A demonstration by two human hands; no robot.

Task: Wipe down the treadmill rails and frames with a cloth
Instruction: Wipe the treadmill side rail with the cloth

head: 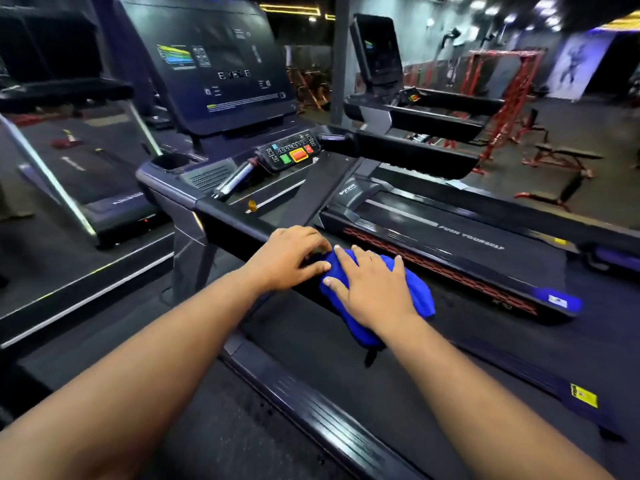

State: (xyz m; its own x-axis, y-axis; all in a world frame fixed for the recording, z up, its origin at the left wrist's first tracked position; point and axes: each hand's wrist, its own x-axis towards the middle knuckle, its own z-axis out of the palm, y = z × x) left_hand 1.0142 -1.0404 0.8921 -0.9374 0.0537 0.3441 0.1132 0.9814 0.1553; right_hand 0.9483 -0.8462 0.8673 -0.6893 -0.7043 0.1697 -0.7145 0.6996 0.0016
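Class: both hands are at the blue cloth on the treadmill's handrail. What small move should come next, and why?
Probably slide the blue cloth along the handrail toward the console. The right hand presses flat on the cloth, the left hand grips the rail beside it, and the stretch ahead is still uncovered.

A second treadmill (83,188) stands to the left, its belt carrying a small red item (64,143) too blurred to identify. A third treadmill (426,109) with a dark console screen (377,50) stands beyond on the right, next to a grey pillar (341,57). Further right: red weight racks (509,98), a low red-framed bench (564,161) on the dark floor, a wall poster (576,65), and ceiling lights (498,12).
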